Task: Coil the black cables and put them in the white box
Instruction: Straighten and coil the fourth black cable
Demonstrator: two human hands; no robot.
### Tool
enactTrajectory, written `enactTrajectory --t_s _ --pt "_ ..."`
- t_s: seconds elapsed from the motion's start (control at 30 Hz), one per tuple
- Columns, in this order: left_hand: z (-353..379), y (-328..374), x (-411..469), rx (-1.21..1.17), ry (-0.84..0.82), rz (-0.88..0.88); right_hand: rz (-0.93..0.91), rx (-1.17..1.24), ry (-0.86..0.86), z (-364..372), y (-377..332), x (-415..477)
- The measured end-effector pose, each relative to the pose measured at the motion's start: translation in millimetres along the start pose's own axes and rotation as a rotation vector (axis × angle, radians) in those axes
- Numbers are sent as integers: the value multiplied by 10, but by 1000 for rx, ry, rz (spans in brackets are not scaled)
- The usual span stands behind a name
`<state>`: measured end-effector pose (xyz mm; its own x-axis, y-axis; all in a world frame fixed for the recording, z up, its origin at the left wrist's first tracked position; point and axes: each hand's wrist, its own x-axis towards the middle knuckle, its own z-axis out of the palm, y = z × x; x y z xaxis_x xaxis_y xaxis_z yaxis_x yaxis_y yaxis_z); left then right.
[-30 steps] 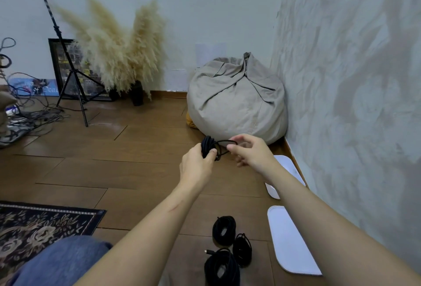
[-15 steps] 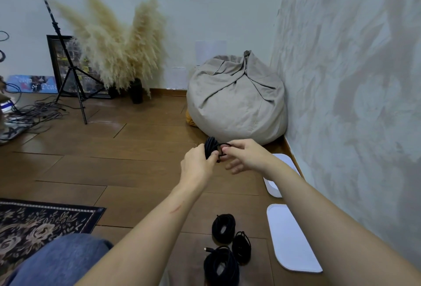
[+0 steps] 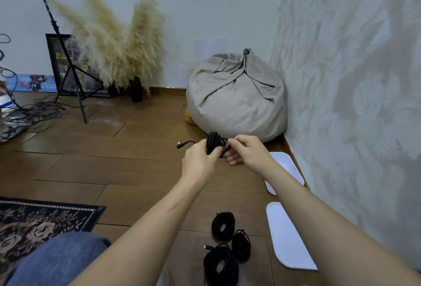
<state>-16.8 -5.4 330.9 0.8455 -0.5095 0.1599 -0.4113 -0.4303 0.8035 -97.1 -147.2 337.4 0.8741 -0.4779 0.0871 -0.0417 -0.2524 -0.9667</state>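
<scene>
My left hand (image 3: pixel 199 160) grips a coiled black cable (image 3: pixel 214 142) held up in front of me; its plug end sticks out to the left. My right hand (image 3: pixel 247 152) pinches a strand of that cable at the coil's right side. Three more coiled black cables lie on the floor below: one (image 3: pixel 223 225), a thinner one (image 3: pixel 241 245) and a large one (image 3: pixel 221 265). The white box (image 3: pixel 288 168) stands by the wall, partly behind my right forearm. Its white lid (image 3: pixel 286 240) lies flat nearer to me.
A grey beanbag (image 3: pixel 237 96) fills the corner behind my hands. A tripod (image 3: pixel 70 73), a vase of pampas grass (image 3: pixel 118 46) and loose cables (image 3: pixel 34 112) are at the back left. A patterned rug (image 3: pixel 41 222) and my blue-jeaned knee (image 3: pixel 57 260) are at the lower left.
My right hand moved in against the coil, drawing the loose loop tight. The cable's plug end now sticks out to the left of my left hand.
</scene>
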Motion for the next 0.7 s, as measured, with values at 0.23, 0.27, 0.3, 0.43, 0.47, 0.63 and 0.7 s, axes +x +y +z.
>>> enactTrajectory --t_s 0.23,0.27,0.3,0.43,0.47,0.63,0.7 --pt "22 -2 -21 -22 -19 33 71 228 -30 29 104 -47" --pt "22 12 -27 14 -21 45 77 211 -33 27 113 -48" --pt "32 12 -32 52 -22 62 80 172 -37 25 112 -49" --pt "46 26 -32 180 -11 118 60 110 -40 16 41 -43" --pt "34 41 -20 197 -16 131 58 128 -24 3 19 -36" --pt "10 46 48 305 -51 142 53 25 -84 -123 -168 -12" --pt "31 25 54 334 -73 148 57 -75 -85 -199 -273 2"
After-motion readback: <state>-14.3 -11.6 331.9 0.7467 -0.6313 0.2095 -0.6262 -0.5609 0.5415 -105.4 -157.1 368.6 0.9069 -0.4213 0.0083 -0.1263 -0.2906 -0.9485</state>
